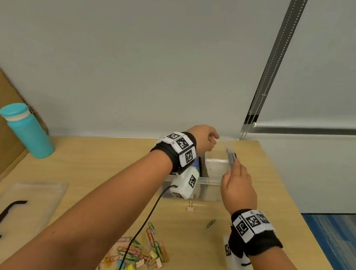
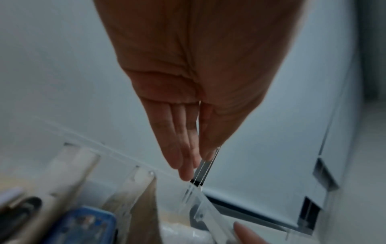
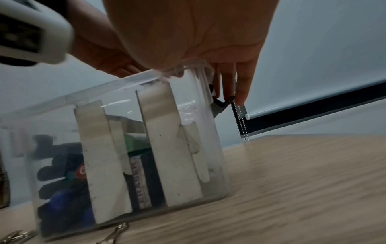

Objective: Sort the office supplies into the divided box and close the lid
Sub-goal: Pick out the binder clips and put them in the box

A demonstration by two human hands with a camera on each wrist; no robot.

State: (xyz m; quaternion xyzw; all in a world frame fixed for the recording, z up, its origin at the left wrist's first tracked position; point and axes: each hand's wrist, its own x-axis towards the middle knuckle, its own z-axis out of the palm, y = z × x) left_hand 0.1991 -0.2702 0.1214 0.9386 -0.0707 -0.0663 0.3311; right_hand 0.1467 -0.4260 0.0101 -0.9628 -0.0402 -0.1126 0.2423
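The clear divided box [image 1: 209,181] stands at the middle of the desk, open. Dark markers [image 3: 58,165] fill its left compartment and an eraser [image 3: 141,181] stands in the middle one. My right hand [image 1: 233,163] grips a slim grey item with a black part [image 1: 230,157] above the box's right end; the same grey item [image 3: 221,104] shows beside the box rim [image 3: 146,75] in the right wrist view. My left hand [image 1: 212,142] hovers over the box's far side, fingers [image 2: 183,158] straight and holding nothing. The clear lid [image 1: 45,190] with a black handle lies at the left.
A heap of coloured paper clips and binder clips [image 1: 141,252] lies near the front edge. One pink binder clip [image 1: 190,207] and a green paper clip [image 1: 209,225] lie apart in front of the box. A teal bottle [image 1: 30,132] stands at back left.
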